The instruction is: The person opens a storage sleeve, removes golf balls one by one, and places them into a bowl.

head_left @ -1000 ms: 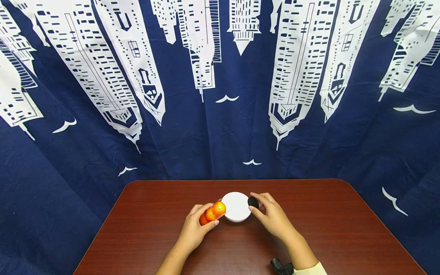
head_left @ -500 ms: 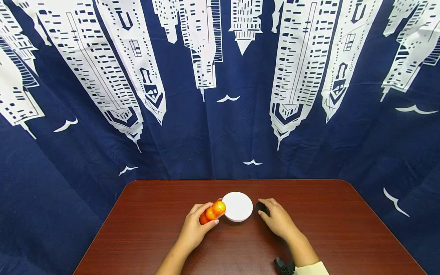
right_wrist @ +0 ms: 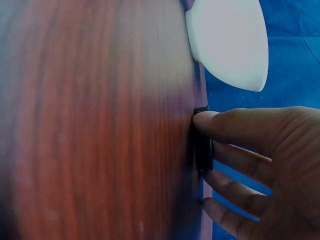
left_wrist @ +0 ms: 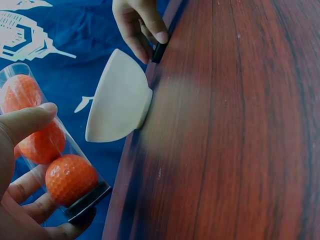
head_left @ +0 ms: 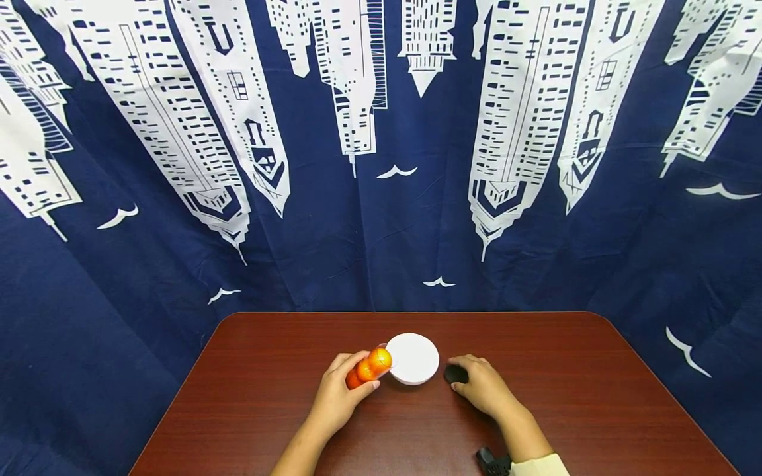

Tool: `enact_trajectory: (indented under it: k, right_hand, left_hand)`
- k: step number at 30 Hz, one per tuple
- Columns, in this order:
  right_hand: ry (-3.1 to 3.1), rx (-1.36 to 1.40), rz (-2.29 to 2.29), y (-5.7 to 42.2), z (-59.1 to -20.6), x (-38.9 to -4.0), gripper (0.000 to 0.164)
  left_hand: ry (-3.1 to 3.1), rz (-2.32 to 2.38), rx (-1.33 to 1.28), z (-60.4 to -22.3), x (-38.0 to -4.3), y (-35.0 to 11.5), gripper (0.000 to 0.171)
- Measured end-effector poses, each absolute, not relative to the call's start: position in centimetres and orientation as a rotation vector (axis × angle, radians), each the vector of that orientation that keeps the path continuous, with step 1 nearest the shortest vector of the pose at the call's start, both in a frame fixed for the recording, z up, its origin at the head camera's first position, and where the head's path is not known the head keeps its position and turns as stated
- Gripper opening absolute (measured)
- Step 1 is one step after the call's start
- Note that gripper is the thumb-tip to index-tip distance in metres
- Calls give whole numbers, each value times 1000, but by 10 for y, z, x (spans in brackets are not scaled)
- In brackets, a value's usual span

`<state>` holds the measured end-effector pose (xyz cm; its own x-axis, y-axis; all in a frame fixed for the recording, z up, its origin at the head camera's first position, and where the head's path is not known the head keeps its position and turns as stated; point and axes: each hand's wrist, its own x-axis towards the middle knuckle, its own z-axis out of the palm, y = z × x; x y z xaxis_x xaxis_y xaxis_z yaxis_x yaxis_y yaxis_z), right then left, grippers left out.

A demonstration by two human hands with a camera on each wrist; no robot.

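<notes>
My left hand (head_left: 340, 393) grips a clear plastic tube (left_wrist: 75, 145) that holds three orange golf balls (left_wrist: 71, 179). One end of the tube has a black base (left_wrist: 89, 201); its other end tilts toward the white bowl (head_left: 412, 359), close to the rim. Standing upright on the table, the bowl shows nothing inside in the head view. To its right, my right hand (head_left: 485, 385) pinches a round black cap (head_left: 456, 374) between thumb and fingers. In the right wrist view the cap (right_wrist: 203, 145) lies flat at the tabletop, thumb on its edge.
The brown wooden table (head_left: 286, 344) has rounded far corners. A dark blue curtain (head_left: 321, 264) printed with white buildings and birds hangs behind it. A black device (head_left: 491, 461) sits at my right wrist by a pale yellow sleeve (head_left: 540, 465).
My right hand has moved the black cap away from the bowl's rim, rightward and down to the tabletop. The left hand and tube have stayed in place.
</notes>
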<state>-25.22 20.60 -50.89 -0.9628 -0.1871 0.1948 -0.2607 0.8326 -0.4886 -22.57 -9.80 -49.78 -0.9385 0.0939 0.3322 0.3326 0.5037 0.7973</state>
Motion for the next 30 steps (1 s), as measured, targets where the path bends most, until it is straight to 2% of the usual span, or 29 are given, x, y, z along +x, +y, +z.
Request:
enact_trajectory:
  k: [11,21,30]
  right_hand:
    - [-2866,316,875,206,-506,-252,46]
    - [-2621,337,937,199,-487,-248,37]
    - [-2541,401,1066,185,-470,-236,36]
  left_hand:
    - [-2499,-1387,-339,-498,-226,-101,52]
    - [-2483,-1393,-332,-496,-226,-101,53]
    - [-2465,-1378,-336,-490,-226,-99,51]
